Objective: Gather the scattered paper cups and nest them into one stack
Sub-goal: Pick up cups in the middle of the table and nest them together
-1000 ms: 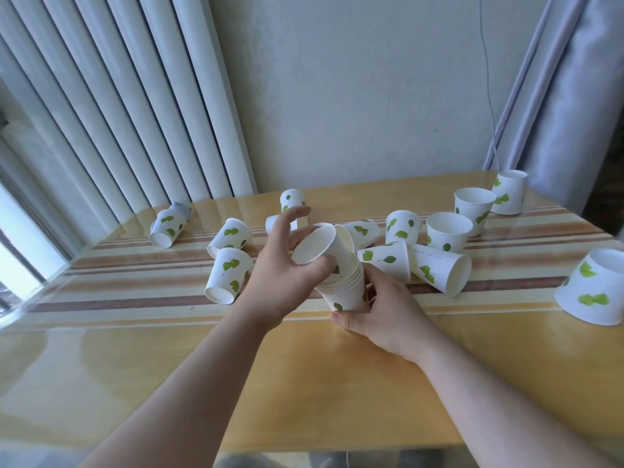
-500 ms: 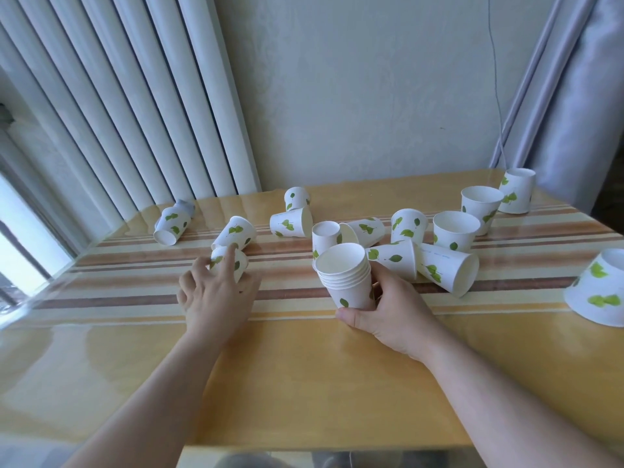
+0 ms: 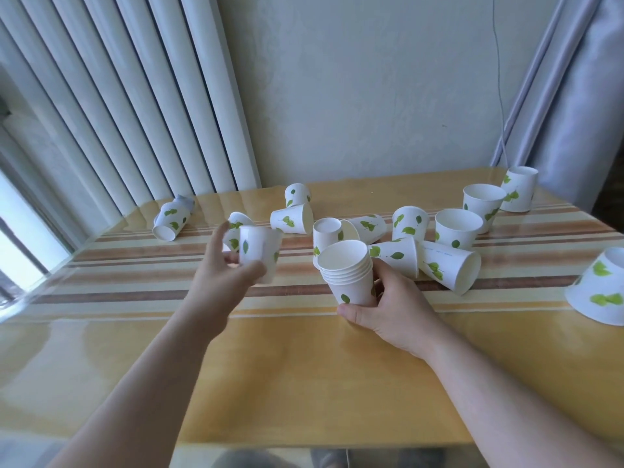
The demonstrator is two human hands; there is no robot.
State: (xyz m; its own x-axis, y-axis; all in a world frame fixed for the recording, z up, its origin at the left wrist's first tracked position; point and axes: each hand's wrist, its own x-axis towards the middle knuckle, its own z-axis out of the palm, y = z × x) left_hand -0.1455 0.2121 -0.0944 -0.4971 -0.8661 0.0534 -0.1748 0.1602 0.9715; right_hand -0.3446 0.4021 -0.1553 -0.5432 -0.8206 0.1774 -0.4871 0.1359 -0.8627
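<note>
My right hand (image 3: 391, 307) grips a nested stack of white paper cups with green leaf prints (image 3: 349, 273), standing mouth-up on the table near the middle. My left hand (image 3: 221, 280) holds a single paper cup (image 3: 258, 249) lifted off the table, left of the stack and apart from it. Several loose cups lie scattered behind: one on its side at far left (image 3: 169, 221), one behind the held cup (image 3: 236, 224), two near the back centre (image 3: 293, 217), a cluster right of the stack (image 3: 435, 261), upright ones at back right (image 3: 481, 206), and an upside-down one at the right edge (image 3: 601, 292).
The table (image 3: 304, 376) is yellow wood with a striped glossy cover; its front edge is close to me. Vertical blinds (image 3: 111, 96) and a window stand at left, a grey curtain (image 3: 580, 79) at back right, and a wall behind.
My left hand left the stack, reached left to a cup lying on the table, closed on it and lifted it. My right hand kept holding the stack.
</note>
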